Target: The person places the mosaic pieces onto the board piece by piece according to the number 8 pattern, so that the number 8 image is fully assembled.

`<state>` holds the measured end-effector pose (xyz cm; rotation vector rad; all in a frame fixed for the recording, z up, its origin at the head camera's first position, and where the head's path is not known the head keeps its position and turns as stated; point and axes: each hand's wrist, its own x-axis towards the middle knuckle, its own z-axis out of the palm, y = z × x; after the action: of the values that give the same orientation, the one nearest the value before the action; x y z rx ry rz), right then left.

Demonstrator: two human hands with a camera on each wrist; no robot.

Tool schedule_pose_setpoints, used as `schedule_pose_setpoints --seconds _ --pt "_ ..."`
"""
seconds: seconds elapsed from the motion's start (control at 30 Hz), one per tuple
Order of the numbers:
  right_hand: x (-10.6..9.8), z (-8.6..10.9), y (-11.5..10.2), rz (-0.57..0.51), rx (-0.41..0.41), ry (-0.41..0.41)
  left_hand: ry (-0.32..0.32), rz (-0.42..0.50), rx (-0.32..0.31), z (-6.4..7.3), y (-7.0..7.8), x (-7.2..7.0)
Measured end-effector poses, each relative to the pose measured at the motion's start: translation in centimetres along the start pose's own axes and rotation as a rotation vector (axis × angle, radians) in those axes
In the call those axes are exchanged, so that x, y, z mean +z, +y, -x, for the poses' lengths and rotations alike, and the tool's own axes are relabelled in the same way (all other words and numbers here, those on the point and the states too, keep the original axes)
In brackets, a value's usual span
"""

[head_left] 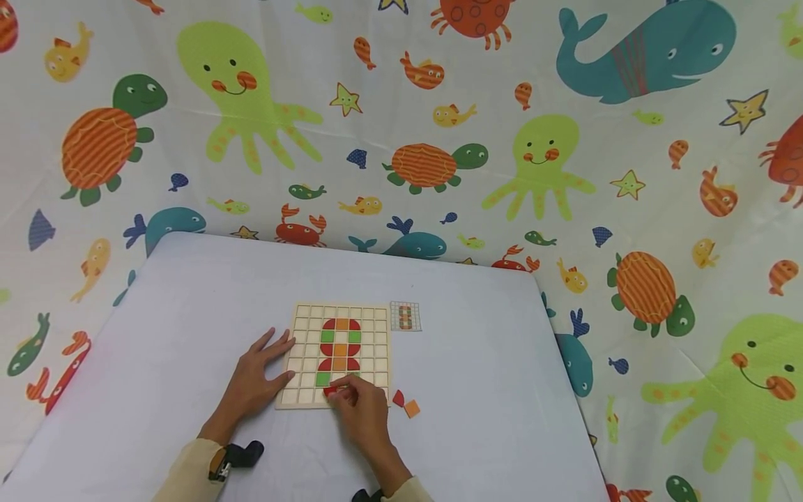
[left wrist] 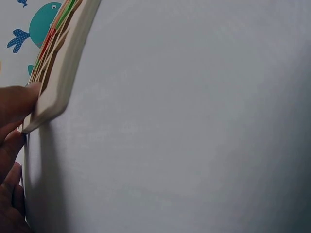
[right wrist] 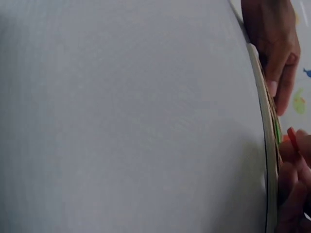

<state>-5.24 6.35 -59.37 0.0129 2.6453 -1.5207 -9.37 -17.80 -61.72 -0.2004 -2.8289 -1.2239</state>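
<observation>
A wooden grid board (head_left: 302,362) lies on the white table, with red rounded, orange square and green square tiles set in its middle columns. At its left edge rests my left hand (head_left: 251,380), fingers spread, the thumb (left wrist: 22,103) on the board's rim in the left wrist view. My right hand (head_left: 366,413) pinches a small red tile (right wrist: 292,138) between thumb and fingertips, over the board's near rows, close below a green tile (head_left: 323,379). That hand covers part of the board's lower right.
Right of the board's near corner lie a loose red rounded tile (head_left: 398,398) and an orange square tile (head_left: 411,408). A small printed pattern card (head_left: 405,316) sits beside the far right corner. Behind the table (head_left: 477,348) hangs a sea-animal curtain (head_left: 401,90).
</observation>
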Motion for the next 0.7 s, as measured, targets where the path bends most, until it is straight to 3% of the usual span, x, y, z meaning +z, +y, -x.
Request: schedule_pose_setpoints --seconds 0.27,0.57,0.7 --pt "1.2 -0.3 -0.2 0.234 -0.031 0.072 0.012 -0.007 0.004 0.0 0.0 0.1" --pt "1.6 -0.7 -0.8 0.228 -0.024 0.085 0.008 -0.001 0.007 0.1 0.1 0.0" --pt "1.6 -0.7 -1.1 0.351 -0.061 0.107 0.02 0.003 0.016 0.1 0.1 0.0"
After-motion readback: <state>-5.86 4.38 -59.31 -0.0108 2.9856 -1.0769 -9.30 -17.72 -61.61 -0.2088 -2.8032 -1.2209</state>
